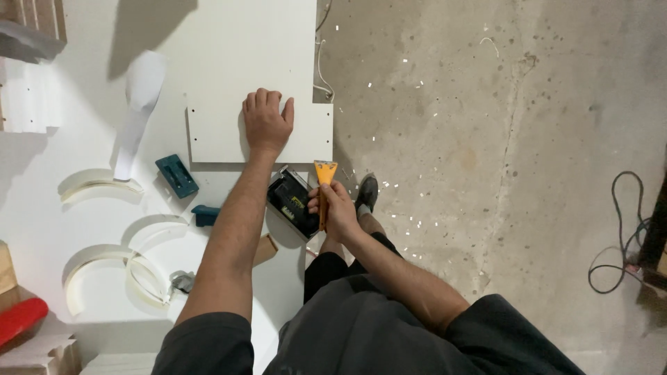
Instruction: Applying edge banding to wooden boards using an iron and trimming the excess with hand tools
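1. We see the white bench carrying everything, with a small white panel lying on top of it and its right end jutting past the bench edge over the concrete floor. Our judgement: a hard push along that edge could slide the panel, since only a hand holds it down.

2. Our left hand lies flat on the panel, grip released, palm pressing and fingers spread. It sits near the working edge; if the blade skips, this hand is in its way.

3. Our right hand has its grip clenched round the orange scraper, blade upward and touching the panel's near edge. Tilted too steeply, it could gouge the white face or chip the corner, we think.

4. A black and yellow power tool lies just beside the scraper hand, close to the bench edge; a knock of the wrist might push it off.

5. Curved white strips and a teal block lie to the left, well apart from the work.

6. Small white chips are scattered on the floor around our shoe; they could be slippery underfoot.
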